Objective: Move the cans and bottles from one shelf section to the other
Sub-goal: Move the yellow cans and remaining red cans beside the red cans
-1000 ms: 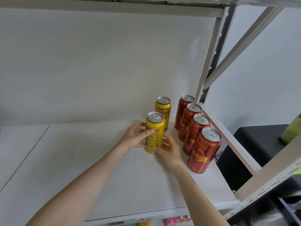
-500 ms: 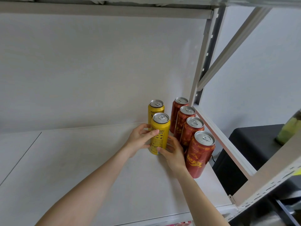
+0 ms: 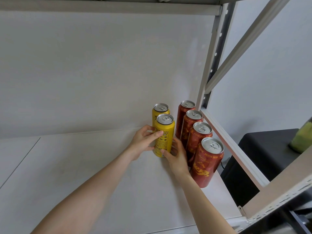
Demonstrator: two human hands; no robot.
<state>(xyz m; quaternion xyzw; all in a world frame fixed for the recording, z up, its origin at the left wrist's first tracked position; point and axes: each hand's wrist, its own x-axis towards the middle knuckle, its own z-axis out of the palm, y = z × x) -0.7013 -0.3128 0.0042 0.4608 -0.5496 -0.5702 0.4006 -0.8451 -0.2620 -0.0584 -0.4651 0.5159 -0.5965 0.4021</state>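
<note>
A yellow can (image 3: 164, 132) stands upright on the white shelf board (image 3: 84, 166), right in front of a second yellow can (image 3: 159, 109) at the back wall. My left hand (image 3: 143, 142) grips the front can from its left side, thumb across the label. My right hand (image 3: 175, 156) holds the same can low on its right side, fingers curled round its base. To the right, several red cans (image 3: 207, 162) stand in a row along the shelf's right edge.
A grey upright post (image 3: 212, 61) and a diagonal brace (image 3: 244, 41) close off the right end of the shelf. Beyond it stands a black box (image 3: 263, 159) with a green object (image 3: 302, 139) on top. The shelf board stretches left, with a seam (image 3: 20, 161) in it.
The yellow can in my two hands has slid back and to the right, up against the rear yellow can. The view has tilted upward.
</note>
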